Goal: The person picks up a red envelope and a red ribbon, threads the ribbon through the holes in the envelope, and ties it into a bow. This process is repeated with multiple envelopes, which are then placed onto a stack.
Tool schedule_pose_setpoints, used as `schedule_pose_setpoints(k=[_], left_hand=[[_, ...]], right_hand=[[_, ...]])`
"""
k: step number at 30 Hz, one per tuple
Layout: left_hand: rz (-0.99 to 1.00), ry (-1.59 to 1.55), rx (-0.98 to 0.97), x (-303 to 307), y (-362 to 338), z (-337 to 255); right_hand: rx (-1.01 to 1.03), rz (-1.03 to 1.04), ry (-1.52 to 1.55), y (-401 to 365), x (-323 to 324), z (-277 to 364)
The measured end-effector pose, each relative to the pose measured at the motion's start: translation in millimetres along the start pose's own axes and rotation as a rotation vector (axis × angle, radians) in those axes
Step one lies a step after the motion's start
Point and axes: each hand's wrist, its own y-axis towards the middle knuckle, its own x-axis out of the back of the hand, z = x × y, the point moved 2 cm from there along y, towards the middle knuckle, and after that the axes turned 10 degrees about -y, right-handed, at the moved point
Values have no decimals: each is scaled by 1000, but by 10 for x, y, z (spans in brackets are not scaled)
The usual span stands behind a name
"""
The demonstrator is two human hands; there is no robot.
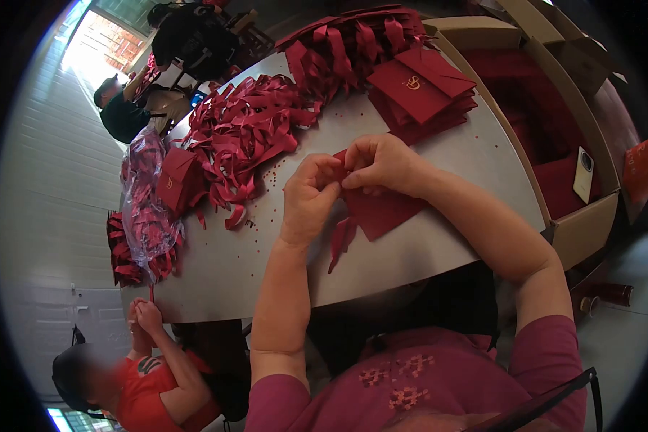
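Bench (281, 273): red pouch (385, 214) lies centrally. Left hand (314, 189) and right hand (383, 167): each grip nearly closed, fingertips pinching its upper edge (exact contact partly hidden). Ribbon tail (343, 241) hangs toward 7 o'clock; ribbon heap (248, 129) at 10, pouch stack (419, 88) at 1.

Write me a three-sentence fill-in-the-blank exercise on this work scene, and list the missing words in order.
The left hand and right hand together hold a flat paper packet coloured ____.
The emblem atop the stack of folded red paper packets is ____ in colour.
The smartphone lies in the open brown box made of ____.
Missing words: red; gold; cardboard.
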Motion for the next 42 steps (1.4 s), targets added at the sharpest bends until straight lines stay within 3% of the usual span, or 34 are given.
schedule_pose_setpoints(k=[2, 5, 9, 15, 19, 26, 27, 29, 36, 42], left_hand=[[17, 65, 121, 56, 8, -60], [70, 277, 140, 164, 30, -6], [93, 245, 255, 200, 39, -39], [165, 253, 291, 389, 69, 26], [151, 95, 349, 377, 65, 31], [-153, 87, 416, 413, 25, 35], [-157, 84, 418, 433, 32, 57], [-126, -2, 475, 453, 58, 121], [-154, -199, 434, 469, 77, 166], [-192, -223, 361, 386, 54, 155]], right_hand=[[53, 65, -149, 21, -30, -33], [51, 87, -281, 8, -68, -8], [143, 37, -401, -17, -84, 34], [-25, 128, -526, -128, 137, 214], [-57, 185, -587, -436, 532, 368], [-372, 275, -223, -1332, 892, 431], [-375, 279, -225, -1406, 928, 348], [-127, 210, -123, -1506, 986, 215], [-205, 72, 5, -1658, 1133, 367], [-246, 233, -157, -1705, 1284, 441]])
